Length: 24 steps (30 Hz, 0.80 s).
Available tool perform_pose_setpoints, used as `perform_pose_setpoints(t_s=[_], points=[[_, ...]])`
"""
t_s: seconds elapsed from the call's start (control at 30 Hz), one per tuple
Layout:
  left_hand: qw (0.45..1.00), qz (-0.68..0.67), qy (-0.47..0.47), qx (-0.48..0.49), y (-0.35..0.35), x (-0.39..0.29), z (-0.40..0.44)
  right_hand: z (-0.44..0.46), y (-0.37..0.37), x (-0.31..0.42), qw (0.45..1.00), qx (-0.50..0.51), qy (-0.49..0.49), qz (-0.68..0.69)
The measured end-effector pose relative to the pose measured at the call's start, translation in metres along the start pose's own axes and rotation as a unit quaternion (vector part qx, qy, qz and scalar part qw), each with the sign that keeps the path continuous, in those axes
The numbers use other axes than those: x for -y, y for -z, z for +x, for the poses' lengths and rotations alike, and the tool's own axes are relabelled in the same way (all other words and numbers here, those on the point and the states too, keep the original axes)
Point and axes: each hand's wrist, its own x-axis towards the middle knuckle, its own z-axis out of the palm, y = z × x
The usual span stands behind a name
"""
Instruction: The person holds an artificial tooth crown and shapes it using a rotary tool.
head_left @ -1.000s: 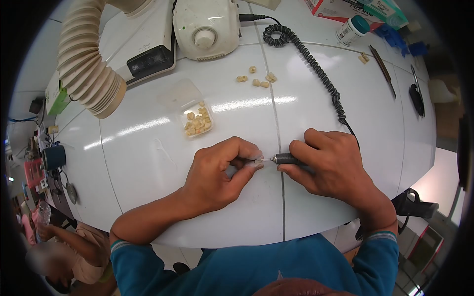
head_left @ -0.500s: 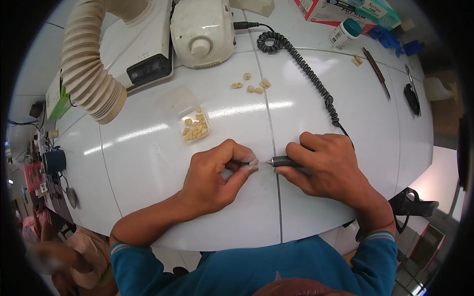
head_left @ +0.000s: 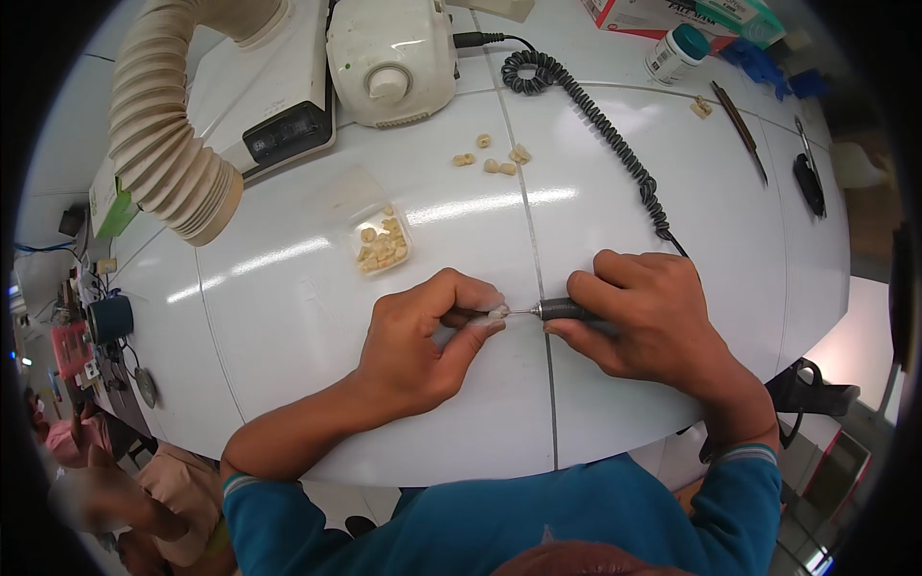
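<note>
My left hand (head_left: pixel 415 338) is closed in a pinch, thumb and forefinger gripping a small whitish piece that looks like a dental crown (head_left: pixel 498 312). Most of that piece is hidden by the fingertips. In my right hand (head_left: pixel 658 312) is a black rotary handpiece (head_left: pixel 560 308), pointing left. Its thin metal bit (head_left: pixel 522 311) reaches the crown between my left fingertips; whether it touches cannot be made out. Beyond the left hand stands a small clear plastic box (head_left: pixel 407 238) holding several cream crowns (head_left: pixel 383 252). Several loose crowns (head_left: pixel 499 167) lie farther back.
A coiled black cord (head_left: pixel 607 134) runs from the white control unit (head_left: pixel 391 62) toward my right hand. At the left, a ribbed hose (head_left: pixel 158 125) arches over the table. A brown-handled tool (head_left: pixel 739 132) and a teal-lidded jar (head_left: pixel 675 55) are at the back right.
The view has shifted slightly. Both hands keep nearly the same pose, with the handpiece a little farther right and slightly more of the whitish crown showing.
</note>
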Motion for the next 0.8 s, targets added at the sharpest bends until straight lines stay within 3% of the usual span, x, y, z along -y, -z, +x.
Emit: perform_pose_setpoints(t_s=[0.8], points=[[1.000, -0.022, 0.006, -0.003, -0.0007, 0.0003, 0.0006, 0.0017, -0.0006, 0.0044, 1.000, 0.018, -0.004, -0.007]])
